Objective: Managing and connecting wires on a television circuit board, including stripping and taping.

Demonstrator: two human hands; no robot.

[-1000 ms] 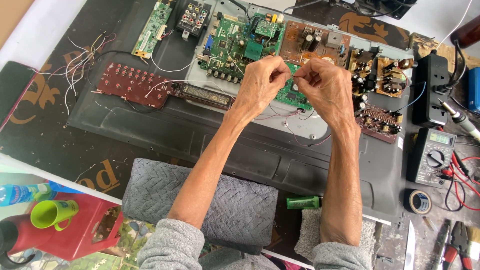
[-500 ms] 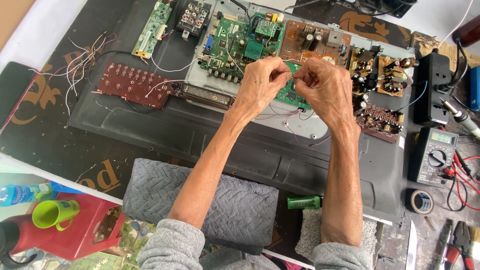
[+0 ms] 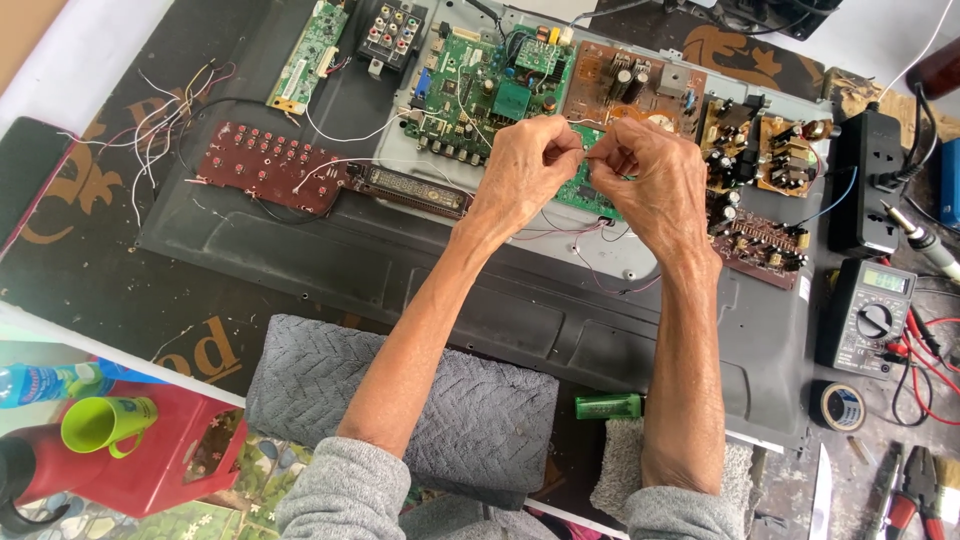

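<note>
Head view, left to right: I see a lime-green cup (image 3: 100, 424), a red-brown button board (image 3: 262, 166), then the green circuit board (image 3: 490, 90) under my hands. My left hand (image 3: 525, 170) and right hand (image 3: 650, 180) pinch a thin wire (image 3: 592, 152) between their fingers. A multimeter (image 3: 868, 315) sits far right.

A dark mat (image 3: 90, 290) covers the workbench, and the grey back panel of a flat television (image 3: 480, 300) lies flat across its middle. Toward the right edge sit a black power strip (image 3: 868, 185), a multimeter (image 3: 866, 315), a roll of black tape (image 3: 838, 406) and red-handled pliers (image 3: 915, 495). A folded grey towel (image 3: 400, 400) rests at the near edge.
</note>
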